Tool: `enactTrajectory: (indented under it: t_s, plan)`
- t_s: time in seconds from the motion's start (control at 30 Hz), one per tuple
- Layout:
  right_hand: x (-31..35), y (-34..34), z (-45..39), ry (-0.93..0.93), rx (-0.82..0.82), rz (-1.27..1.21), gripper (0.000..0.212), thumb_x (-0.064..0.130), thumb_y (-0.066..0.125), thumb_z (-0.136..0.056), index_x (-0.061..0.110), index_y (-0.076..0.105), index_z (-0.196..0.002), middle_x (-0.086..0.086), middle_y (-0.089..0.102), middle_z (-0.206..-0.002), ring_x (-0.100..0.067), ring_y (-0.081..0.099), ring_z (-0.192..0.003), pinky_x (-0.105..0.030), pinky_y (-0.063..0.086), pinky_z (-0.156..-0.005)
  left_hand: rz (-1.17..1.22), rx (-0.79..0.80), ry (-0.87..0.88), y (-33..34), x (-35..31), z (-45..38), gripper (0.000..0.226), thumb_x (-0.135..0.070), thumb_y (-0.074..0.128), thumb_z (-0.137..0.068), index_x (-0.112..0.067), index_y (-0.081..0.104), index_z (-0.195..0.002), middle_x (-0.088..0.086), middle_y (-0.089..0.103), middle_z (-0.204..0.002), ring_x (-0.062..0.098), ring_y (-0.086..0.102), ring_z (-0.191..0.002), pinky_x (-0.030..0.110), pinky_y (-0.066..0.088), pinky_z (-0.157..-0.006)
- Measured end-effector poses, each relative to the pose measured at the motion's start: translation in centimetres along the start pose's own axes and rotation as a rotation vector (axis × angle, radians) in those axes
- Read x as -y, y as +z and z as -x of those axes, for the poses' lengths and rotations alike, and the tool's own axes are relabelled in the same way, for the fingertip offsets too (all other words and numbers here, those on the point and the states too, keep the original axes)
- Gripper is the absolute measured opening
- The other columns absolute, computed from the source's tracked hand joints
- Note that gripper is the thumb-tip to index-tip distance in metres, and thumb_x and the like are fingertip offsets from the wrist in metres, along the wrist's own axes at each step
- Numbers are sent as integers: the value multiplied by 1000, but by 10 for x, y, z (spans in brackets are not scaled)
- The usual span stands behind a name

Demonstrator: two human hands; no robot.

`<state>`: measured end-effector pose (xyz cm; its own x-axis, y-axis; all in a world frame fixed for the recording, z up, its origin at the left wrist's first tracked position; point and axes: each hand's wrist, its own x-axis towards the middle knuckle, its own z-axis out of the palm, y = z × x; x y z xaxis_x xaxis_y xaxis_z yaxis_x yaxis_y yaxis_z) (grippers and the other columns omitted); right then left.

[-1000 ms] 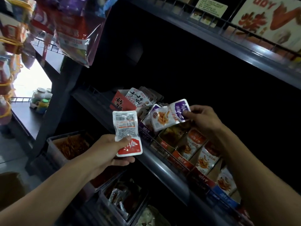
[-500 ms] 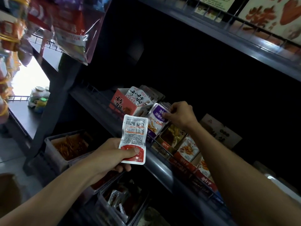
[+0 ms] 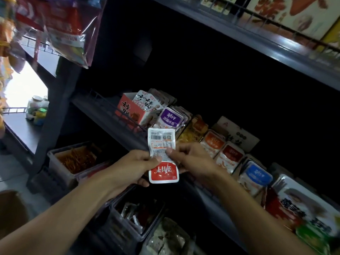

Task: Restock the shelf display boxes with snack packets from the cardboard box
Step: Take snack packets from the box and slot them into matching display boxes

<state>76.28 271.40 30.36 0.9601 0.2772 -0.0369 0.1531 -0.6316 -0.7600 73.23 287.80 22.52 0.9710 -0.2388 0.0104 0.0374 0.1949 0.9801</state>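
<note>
A small red-and-white snack packet (image 3: 162, 157) is held upside down in front of the middle shelf, barcode side up. My left hand (image 3: 137, 166) pinches its left edge with the thumb on top. My right hand (image 3: 191, 161) pinches its right edge. Behind it a row of display boxes lines the shelf: a red box (image 3: 129, 112) at the left, a purple-packet box (image 3: 170, 118), then orange packets (image 3: 213, 144) and a blue packet (image 3: 257, 176) to the right. A brown edge of the cardboard box (image 3: 11, 214) shows at lower left.
A dark shelf rail (image 3: 128, 138) runs diagonally across the middle. Below it stand clear bins, one with orange strips (image 3: 73, 159) and others with wrapped snacks (image 3: 136, 214). Hanging snack bags (image 3: 62, 28) crowd the upper left. An upper shelf (image 3: 257, 41) carries more goods.
My right hand left the purple packet in its display box and came back down onto the red-and-white packet, which both hands now pinch. The packet sits a little further right.
</note>
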Motion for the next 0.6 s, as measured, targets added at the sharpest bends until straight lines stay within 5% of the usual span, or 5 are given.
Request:
enactTrajectory:
  t_s: [0.13,0.23,0.33,0.43,0.6]
  plan:
    - [-21,-25,21,165,43,-132,28,18,59,-97,-9,65,-102,-11,73,-83,-15,69,-68,-29,54,-66,-256,-196,111,7,5,-2,46,-13,70,-89,-22,51,-130,-4,69,-111,12,66,-91,28,54,-68]
    - [-23,-46,43,264,199,-247,19,13,55,-97,0,68,-90,-8,73,-77,-12,68,-64,-24,54,-62,-686,-80,345,7,6,2,93,-3,69,-83,-43,21,-152,-21,25,-143,-1,30,-127,22,42,-93]
    - [-20,-52,59,300,238,-274,19,13,56,-96,4,67,-84,-6,71,-70,-11,66,-58,-21,53,-56,-1000,-57,657,26,8,7,58,-24,70,-90,-41,49,-141,-24,24,-152,-8,20,-133,26,35,-107]
    - [-20,-58,69,308,228,-252,30,33,56,-93,3,63,-93,-7,64,-76,-14,60,-60,-25,50,-56,-965,-198,761,43,7,2,23,-25,65,-93,-26,73,-115,-10,67,-119,8,58,-113,37,53,-91]
    - [-25,-93,80,125,-15,-317,44,49,44,-94,12,64,-107,-5,67,-90,-14,60,-71,-25,46,-58,-432,-1,289,62,-1,-12,21,-22,63,-96,-2,69,-92,0,71,-77,13,72,-68,31,54,-62]
